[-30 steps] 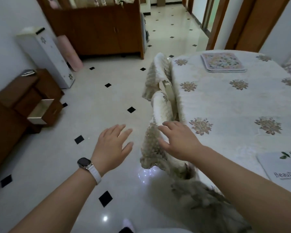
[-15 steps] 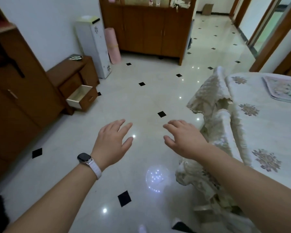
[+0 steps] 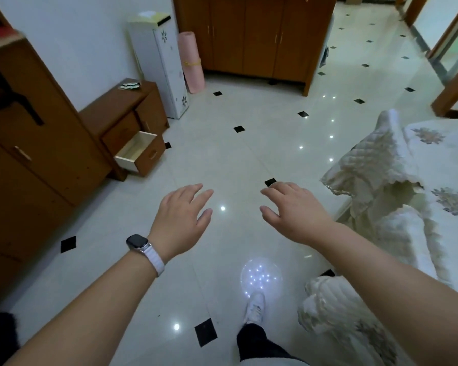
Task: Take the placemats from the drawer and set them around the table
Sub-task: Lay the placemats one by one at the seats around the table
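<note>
A pulled-out drawer (image 3: 139, 151) of a low brown cabinet (image 3: 122, 112) stands open at the left; the part of its pale inside that I can see holds nothing. The table (image 3: 450, 165) with a cream flowered cloth is at the right edge. No placemat shows in this view. My left hand (image 3: 181, 220), with a watch on its wrist, and my right hand (image 3: 292, 211) hover palm down over the floor, fingers spread and relaxed, holding nothing. Both are well short of the drawer.
Two chairs with quilted cream covers (image 3: 381, 165) (image 3: 336, 310) stand along the table's left side. A tall brown wardrobe (image 3: 24, 159) fills the left edge. A white narrow cabinet (image 3: 164, 64), a pink rolled mat (image 3: 192, 62) and a wooden sideboard (image 3: 254, 35) stand at the back. My shoe (image 3: 254, 307) is on the tiled floor.
My view has turned left, away from the table and its placemats, toward the open drawer. My right hand has left the chair back. Both hands stay empty.
</note>
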`<state>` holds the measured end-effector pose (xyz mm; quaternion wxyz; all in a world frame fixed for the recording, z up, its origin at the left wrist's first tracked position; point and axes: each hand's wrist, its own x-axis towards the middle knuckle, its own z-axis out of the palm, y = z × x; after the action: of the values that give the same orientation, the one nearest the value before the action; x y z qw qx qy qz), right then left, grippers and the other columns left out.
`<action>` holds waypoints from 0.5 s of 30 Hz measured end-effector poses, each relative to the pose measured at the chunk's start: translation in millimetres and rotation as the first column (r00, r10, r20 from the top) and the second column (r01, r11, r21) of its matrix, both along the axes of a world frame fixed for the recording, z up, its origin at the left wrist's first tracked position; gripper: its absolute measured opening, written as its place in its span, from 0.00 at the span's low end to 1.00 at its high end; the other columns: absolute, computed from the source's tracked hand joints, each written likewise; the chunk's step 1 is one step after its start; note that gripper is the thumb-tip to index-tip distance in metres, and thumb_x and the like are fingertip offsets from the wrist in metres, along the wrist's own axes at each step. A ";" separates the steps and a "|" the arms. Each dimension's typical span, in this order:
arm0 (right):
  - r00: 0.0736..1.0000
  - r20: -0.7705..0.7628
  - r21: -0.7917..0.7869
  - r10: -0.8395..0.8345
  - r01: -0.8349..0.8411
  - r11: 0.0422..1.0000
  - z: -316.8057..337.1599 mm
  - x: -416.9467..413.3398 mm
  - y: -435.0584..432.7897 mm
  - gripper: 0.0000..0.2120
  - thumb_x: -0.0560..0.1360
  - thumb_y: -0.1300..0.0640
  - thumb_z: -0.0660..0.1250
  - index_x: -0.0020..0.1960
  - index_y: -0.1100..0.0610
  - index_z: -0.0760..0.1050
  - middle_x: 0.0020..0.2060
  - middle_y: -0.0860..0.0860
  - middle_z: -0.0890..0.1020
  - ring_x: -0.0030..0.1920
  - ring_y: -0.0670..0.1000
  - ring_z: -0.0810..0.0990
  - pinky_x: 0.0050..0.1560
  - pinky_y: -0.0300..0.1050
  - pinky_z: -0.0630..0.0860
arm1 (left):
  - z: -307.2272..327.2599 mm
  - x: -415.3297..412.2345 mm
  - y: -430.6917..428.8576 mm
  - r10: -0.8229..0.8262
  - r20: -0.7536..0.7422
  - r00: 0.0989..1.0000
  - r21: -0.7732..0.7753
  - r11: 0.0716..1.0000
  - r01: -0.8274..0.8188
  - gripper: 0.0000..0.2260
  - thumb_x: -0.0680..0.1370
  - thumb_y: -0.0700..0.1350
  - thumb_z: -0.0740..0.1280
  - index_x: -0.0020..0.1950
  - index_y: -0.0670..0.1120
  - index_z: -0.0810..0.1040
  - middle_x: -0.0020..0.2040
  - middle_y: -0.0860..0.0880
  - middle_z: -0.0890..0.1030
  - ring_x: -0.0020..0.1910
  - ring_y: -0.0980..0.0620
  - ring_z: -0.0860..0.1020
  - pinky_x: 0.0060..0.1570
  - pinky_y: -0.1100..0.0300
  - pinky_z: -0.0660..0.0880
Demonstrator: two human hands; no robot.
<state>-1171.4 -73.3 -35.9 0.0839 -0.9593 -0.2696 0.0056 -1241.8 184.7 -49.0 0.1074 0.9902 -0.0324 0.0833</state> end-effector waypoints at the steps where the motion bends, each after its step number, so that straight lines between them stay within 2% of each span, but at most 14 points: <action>1: 1.000 -0.006 0.003 0.000 0.000 1.000 -0.2 17.8 1.9 0.22 0.80 0.43 0.57 0.70 0.51 0.70 0.66 0.48 0.74 0.65 0.53 0.70 0.62 0.48 0.66 | 1.3 18.3 0.7 0.001 -0.010 1.000 0.004 1.000 0.000 0.19 0.79 0.53 0.60 0.69 0.50 0.74 0.68 0.46 0.75 0.66 0.45 0.73 0.64 0.47 0.67; 12: 0.999 -0.012 0.036 -0.039 0.039 0.999 21.1 184.7 0.6 0.22 0.80 0.44 0.57 0.70 0.52 0.70 0.66 0.49 0.74 0.66 0.53 0.69 0.64 0.50 0.66 | 19.9 188.7 -2.0 -0.059 -0.002 0.998 0.033 0.998 0.059 0.19 0.80 0.53 0.63 0.71 0.50 0.73 0.70 0.48 0.74 0.69 0.46 0.70 0.67 0.49 0.64; 15: 0.998 -0.028 0.044 -0.059 0.061 0.997 18.7 210.7 1.8 0.22 0.79 0.43 0.57 0.70 0.51 0.70 0.67 0.48 0.73 0.66 0.53 0.69 0.64 0.50 0.66 | 18.5 219.0 1.0 -0.089 -0.015 0.996 0.017 0.996 0.089 0.21 0.79 0.54 0.61 0.70 0.50 0.74 0.69 0.47 0.74 0.68 0.45 0.71 0.66 0.49 0.65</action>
<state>-960.7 -71.5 -17.2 0.1091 -0.9647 -0.2396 0.0097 -1022.9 185.7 -30.6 0.1024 0.9892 -0.0766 0.0710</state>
